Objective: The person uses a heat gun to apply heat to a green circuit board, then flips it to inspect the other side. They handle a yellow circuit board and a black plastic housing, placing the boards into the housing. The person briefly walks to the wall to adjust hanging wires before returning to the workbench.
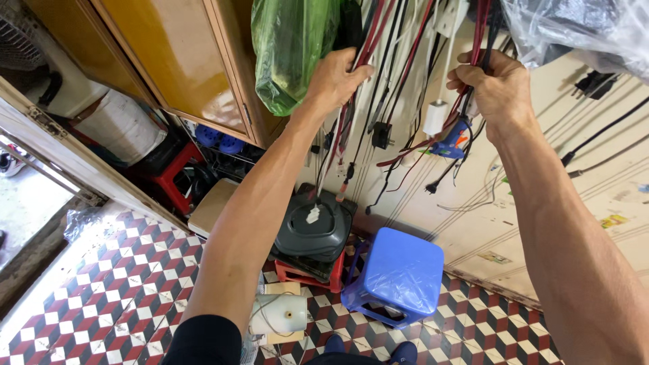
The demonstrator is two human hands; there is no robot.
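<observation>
Both hands reach up against a cream wall (pixel 541 203). The left hand (pixel 334 81) curls around a bundle of hanging cables (pixel 378 74); the right hand (pixel 497 88) pinches red and black cords (pixel 481 30). Well below them, a blue stool (pixel 399 270) stands on the chequered floor (pixel 122 290).

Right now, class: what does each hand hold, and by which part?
The left hand grips a bunch of hanging cables partway down; the right hand grips other red and black cords, also mid-length.
</observation>
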